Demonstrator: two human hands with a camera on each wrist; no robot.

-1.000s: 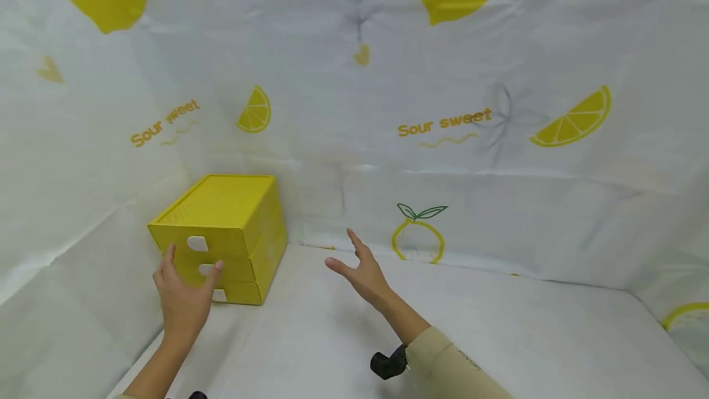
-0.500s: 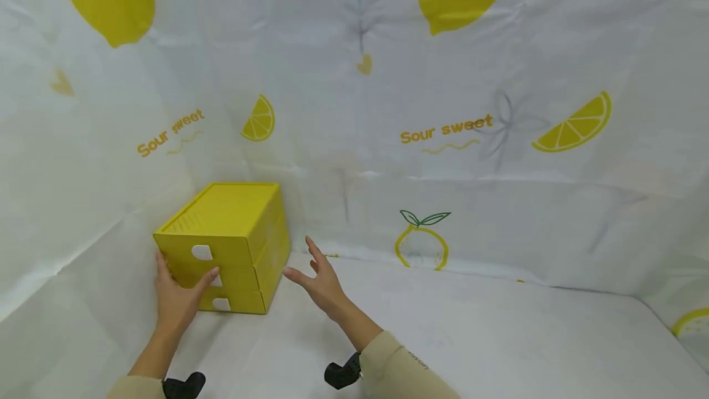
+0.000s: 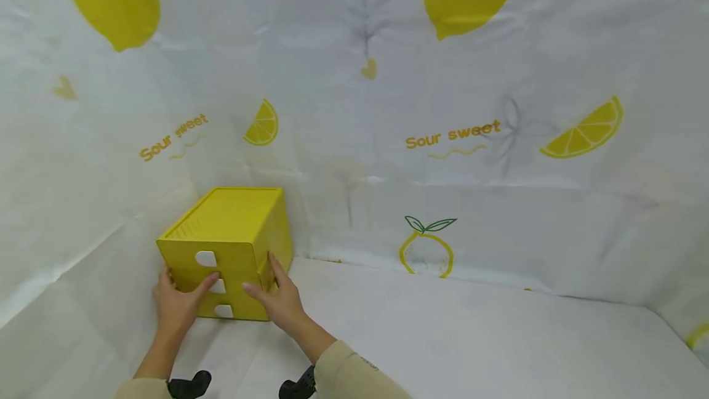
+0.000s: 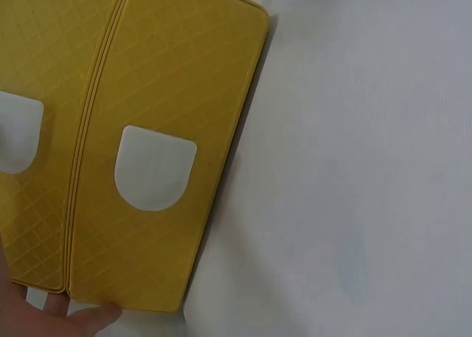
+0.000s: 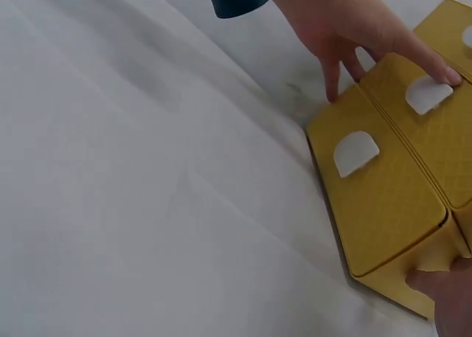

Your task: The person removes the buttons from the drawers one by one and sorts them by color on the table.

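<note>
A yellow drawer box (image 3: 221, 214) with three stacked drawers and white tab handles stands in the far left corner. My left hand (image 3: 176, 306) holds its left side, the thumb lying on the front by the middle tab and the fingers reaching round the side. At the opposite front corner, my right hand (image 3: 285, 303) has its thumb at the front and its fingers along the right side. In the right wrist view, fingers of the right hand (image 5: 450, 296) touch the box's side. The left wrist view shows the left hand (image 4: 44, 318) at the drawer fronts' edge.
White cloth walls (image 3: 343, 122) printed with lemons rise behind and to the left of the box. A white table surface (image 3: 471, 337) stretches to the right. Black devices (image 3: 190, 384) sit at both wrists.
My right hand has moved left across the table to the right side of the box. The left hand has closed in on the left side. The camera view has tilted up slightly.
</note>
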